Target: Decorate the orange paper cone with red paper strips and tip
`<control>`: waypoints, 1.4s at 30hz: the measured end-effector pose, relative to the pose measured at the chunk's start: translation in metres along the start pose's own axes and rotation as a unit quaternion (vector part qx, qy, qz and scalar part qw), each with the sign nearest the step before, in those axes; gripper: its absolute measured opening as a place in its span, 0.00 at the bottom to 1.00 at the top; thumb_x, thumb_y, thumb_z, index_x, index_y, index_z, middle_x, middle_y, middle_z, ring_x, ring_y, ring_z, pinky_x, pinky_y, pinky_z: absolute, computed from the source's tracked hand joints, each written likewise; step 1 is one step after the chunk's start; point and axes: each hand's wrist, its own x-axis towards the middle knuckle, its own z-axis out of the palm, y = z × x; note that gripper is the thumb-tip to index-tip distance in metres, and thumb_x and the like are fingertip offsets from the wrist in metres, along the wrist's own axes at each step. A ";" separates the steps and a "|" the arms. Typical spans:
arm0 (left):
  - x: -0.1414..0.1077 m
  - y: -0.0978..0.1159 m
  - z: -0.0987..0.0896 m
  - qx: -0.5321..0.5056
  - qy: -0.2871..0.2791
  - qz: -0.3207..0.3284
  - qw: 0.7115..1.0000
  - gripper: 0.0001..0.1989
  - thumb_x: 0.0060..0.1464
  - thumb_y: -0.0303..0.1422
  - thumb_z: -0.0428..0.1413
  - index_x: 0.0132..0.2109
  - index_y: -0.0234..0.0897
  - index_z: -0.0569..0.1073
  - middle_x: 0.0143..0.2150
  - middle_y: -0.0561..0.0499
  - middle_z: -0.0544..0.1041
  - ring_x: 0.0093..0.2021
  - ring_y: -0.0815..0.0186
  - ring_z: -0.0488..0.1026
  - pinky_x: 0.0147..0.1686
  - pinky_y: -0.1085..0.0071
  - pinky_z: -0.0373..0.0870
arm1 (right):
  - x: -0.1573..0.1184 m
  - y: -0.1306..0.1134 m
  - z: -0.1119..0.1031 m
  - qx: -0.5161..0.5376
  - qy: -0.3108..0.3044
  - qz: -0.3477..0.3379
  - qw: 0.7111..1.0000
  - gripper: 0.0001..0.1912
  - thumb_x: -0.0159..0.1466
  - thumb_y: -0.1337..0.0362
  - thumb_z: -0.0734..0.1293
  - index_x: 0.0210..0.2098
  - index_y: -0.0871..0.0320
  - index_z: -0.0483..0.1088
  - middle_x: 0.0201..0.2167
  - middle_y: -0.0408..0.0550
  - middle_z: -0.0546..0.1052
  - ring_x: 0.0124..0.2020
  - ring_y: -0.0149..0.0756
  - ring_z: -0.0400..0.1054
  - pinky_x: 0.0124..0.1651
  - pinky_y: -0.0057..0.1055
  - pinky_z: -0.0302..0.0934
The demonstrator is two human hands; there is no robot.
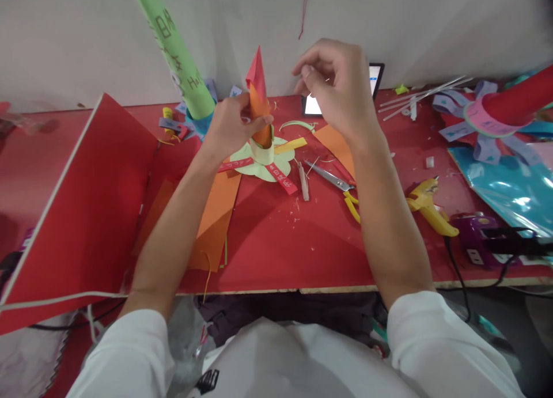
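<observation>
My left hand (233,124) is closed around an orange paper roll with a pointed red tip, a paper rocket (260,107). Its lower end stands in a pale yellow-green paper ring (262,152) on a flower-shaped paper base (246,166). Red and yellow paper strips with writing (281,178) spread out from the ring. To the right of the rocket and apart from it, my right hand (334,78) is raised in front of the wall. Its fingers are curled in with the thumb against them; whatever they may hold is too small or hidden to make out.
Scissors (330,176) lie beneath my right forearm, near a yellow glue gun (427,205). A tall green paper tube (177,52) stands at the left, by a red board (86,202). Orange paper sheets (218,219), a lit tablet (377,78) and white sticks (425,93) are about.
</observation>
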 end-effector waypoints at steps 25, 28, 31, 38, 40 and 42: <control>-0.014 0.006 -0.018 -0.257 -0.139 0.060 0.954 0.28 0.61 0.57 0.63 0.60 0.48 0.76 0.58 0.50 0.82 0.64 0.47 0.75 0.64 0.46 0.73 | -0.003 0.002 -0.002 0.014 -0.110 0.101 0.989 0.05 0.68 0.56 0.69 0.34 0.39 0.76 0.35 0.44 0.82 0.43 0.51 0.78 0.51 0.52 0.71; -0.010 0.002 -0.017 -0.252 -0.102 0.074 0.960 0.25 0.64 0.54 0.60 0.62 0.51 0.74 0.65 0.54 0.79 0.67 0.48 0.73 0.67 0.46 0.70 | -0.004 0.006 0.002 0.010 -0.114 0.082 0.990 0.06 0.70 0.56 0.68 0.35 0.43 0.76 0.35 0.44 0.82 0.41 0.46 0.78 0.49 0.46 0.71; -0.008 -0.003 -0.018 -0.199 -0.100 0.031 0.974 0.30 0.65 0.58 0.54 0.70 0.58 0.67 0.65 0.57 0.80 0.73 0.50 0.67 0.68 0.46 0.67 | -0.005 0.009 0.005 -0.008 -0.113 0.070 0.991 0.08 0.71 0.59 0.66 0.36 0.48 0.76 0.34 0.43 0.81 0.40 0.41 0.77 0.47 0.42 0.71; -0.006 -0.007 -0.011 -0.155 -0.094 0.029 0.983 0.34 0.63 0.65 0.48 0.73 0.69 0.59 0.58 0.57 0.83 0.67 0.51 0.70 0.59 0.46 0.70 | -0.004 0.007 0.003 -0.041 -0.148 0.116 0.981 0.09 0.71 0.50 0.66 0.37 0.40 0.77 0.40 0.45 0.84 0.46 0.51 0.76 0.52 0.52 0.69; -0.004 -0.007 -0.010 -0.084 -0.108 0.059 0.989 0.34 0.65 0.65 0.44 0.72 0.64 0.63 0.60 0.54 0.81 0.63 0.50 0.73 0.58 0.47 0.71 | -0.006 0.009 0.002 -0.088 -0.164 0.123 0.975 0.10 0.72 0.50 0.65 0.41 0.41 0.78 0.44 0.47 0.84 0.48 0.51 0.75 0.54 0.52 0.68; -0.003 -0.007 -0.013 0.000 -0.132 0.093 0.987 0.35 0.65 0.65 0.46 0.67 0.53 0.71 0.61 0.47 0.79 0.60 0.49 0.74 0.59 0.48 0.71 | -0.009 0.013 0.001 -0.149 -0.198 0.125 0.961 0.12 0.73 0.53 0.64 0.46 0.45 0.79 0.48 0.49 0.84 0.51 0.52 0.75 0.56 0.51 0.66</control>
